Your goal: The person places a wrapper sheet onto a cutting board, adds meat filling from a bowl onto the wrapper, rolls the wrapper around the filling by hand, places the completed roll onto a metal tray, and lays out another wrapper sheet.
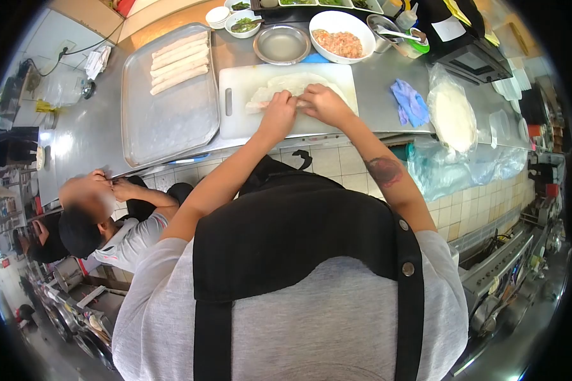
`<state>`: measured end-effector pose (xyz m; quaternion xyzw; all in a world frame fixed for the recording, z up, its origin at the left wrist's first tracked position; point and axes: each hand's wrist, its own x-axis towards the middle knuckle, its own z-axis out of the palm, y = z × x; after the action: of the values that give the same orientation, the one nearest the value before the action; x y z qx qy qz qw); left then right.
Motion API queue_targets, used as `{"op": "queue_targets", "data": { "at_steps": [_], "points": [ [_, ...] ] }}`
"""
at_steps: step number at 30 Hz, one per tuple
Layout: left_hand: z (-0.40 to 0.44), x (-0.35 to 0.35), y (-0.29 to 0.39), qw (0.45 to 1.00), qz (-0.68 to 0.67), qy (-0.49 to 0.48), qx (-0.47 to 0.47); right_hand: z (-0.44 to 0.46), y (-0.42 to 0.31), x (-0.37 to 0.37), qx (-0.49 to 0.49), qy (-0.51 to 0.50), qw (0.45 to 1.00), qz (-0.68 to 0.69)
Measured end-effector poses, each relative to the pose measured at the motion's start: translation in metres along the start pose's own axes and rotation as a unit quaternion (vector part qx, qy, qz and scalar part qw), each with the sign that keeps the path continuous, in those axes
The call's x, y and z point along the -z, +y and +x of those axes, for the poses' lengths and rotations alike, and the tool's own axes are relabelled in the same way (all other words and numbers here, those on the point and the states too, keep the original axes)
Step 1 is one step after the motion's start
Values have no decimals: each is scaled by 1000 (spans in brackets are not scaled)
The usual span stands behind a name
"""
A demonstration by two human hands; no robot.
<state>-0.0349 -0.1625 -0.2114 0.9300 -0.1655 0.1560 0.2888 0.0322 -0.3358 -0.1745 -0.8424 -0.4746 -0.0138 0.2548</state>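
On the white cutting board [235,124] lies a thin, pale, round wrapper sheet [283,83], spread toward the far side. My left hand [278,116] is closed on the wrapper's near edge, fingers pinched. Right beside it, my right hand [326,105] pinches the same folded edge. A pale pinkish strip, apparently filling, shows partly between and beside the fingers; the rest is hidden. Beyond the board stands a white bowl of pinkish minced filling [338,43]. Several long white rolls [180,61] lie side by side on the metal tray [133,120] to the left.
A round metal dish [282,44] and a bowl of greens [243,25] stand behind the board. To the right are a blue cloth [410,101] and a bagged stack of pale wrappers [452,120]. Another person [124,216] sits low at the left, near the counter edge.
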Motion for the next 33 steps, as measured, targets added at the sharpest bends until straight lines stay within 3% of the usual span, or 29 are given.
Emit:
{"op": "queue_targets", "data": {
  "at_steps": [9, 16, 18, 23, 24, 26, 33],
  "points": [
    [-14, 27, -33, 1000, -12, -27, -2, -19, 23, 15, -109, -52, 993, 7],
    [-27, 44, -38, 999, 41, -26, 3, -39, 34, 20, -128, -37, 991, 31],
    [-28, 45, -35, 998, 61, -25, 8, -45, 36, 15, -68, 21, 997, 3],
    [-26, 48, -26, 992, 123, -8, 6, -55, 21, 20, -54, 102, 992, -49],
    [-24, 47, -21, 991, 130, 32, -12, -54, 17, 22, -62, 132, 987, -67],
    [-21, 43, -16, 988, 136, 71, -31, -55, 17, 23, -57, 129, 989, -47],
    [-18, 23, -19, 999, 48, 22, -2, -53, 32, 13, -100, 48, 994, 10]
  ]
}}
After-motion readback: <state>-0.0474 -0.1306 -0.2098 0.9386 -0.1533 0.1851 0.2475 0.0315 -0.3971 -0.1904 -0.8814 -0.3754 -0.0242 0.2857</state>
